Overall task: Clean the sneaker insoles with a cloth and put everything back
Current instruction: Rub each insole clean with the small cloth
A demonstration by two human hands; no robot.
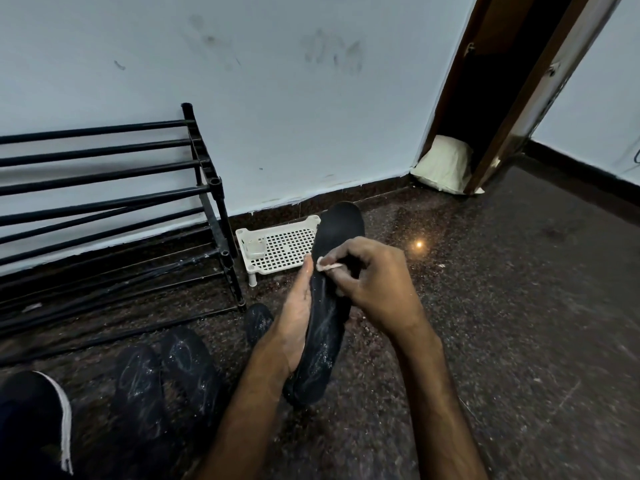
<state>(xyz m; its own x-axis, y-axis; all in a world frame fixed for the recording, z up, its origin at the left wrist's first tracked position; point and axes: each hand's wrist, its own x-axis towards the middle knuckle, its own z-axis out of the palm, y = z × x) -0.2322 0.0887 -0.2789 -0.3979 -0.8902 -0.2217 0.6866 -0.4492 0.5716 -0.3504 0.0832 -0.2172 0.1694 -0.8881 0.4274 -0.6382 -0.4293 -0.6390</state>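
So they're mid-wipe: left hand [294, 327] wrapped around the edge of a black insole [325, 341], holding it up off the floor, right hand [377, 282] pinching a small white cloth [327, 266] against its upper half. The heel end looks streaky, so I'd call this one half done. Three more insoles [188, 362] lie by the shoe rack [104, 202], maybe unwiped, too dark to tell. A sneaker [31, 420] sits off to their left, and putting everything back is all yet to come.

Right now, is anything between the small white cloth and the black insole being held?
Nothing visible. The right hand pinches the small white cloth straight against the long black insole, which the left hand holds along its left edge.
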